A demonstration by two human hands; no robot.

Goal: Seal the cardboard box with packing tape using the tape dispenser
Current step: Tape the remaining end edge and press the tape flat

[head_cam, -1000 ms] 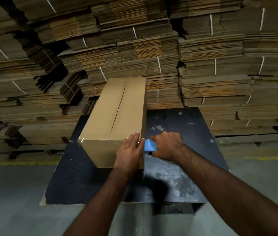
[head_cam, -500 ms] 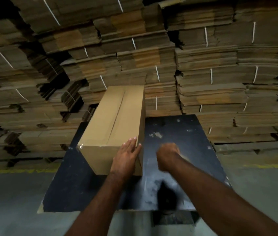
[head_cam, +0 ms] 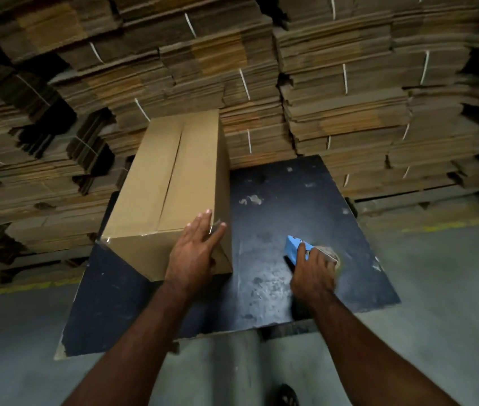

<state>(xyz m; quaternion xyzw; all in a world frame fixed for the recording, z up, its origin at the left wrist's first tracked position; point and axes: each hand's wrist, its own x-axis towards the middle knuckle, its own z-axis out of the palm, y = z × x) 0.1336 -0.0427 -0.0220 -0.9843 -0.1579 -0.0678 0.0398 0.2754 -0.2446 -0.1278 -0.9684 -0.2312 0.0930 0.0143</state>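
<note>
A long brown cardboard box (head_cam: 170, 183) lies on the left half of a black table (head_cam: 276, 206), flaps closed, with a seam running down its top. Clear tape glints along its near top edge. My left hand (head_cam: 195, 253) rests flat, fingers together, on the box's near right corner. A loose tape end sticks up by my fingertips. My right hand (head_cam: 314, 269) is to the right of the box, low over the table, shut on a blue tape dispenser (head_cam: 295, 249). The tape roll shows partly behind my knuckles.
Tall stacks of flattened, strapped cardboard (head_cam: 334, 83) fill the whole background behind the table. Grey concrete floor (head_cam: 452, 288) with a yellow line surrounds the table. A shoe tip (head_cam: 286, 395) shows at the bottom edge.
My right hand with the dispenser has moved away from the box's near right corner, rightwards and down to the tabletop. My left hand stays on the box corner.
</note>
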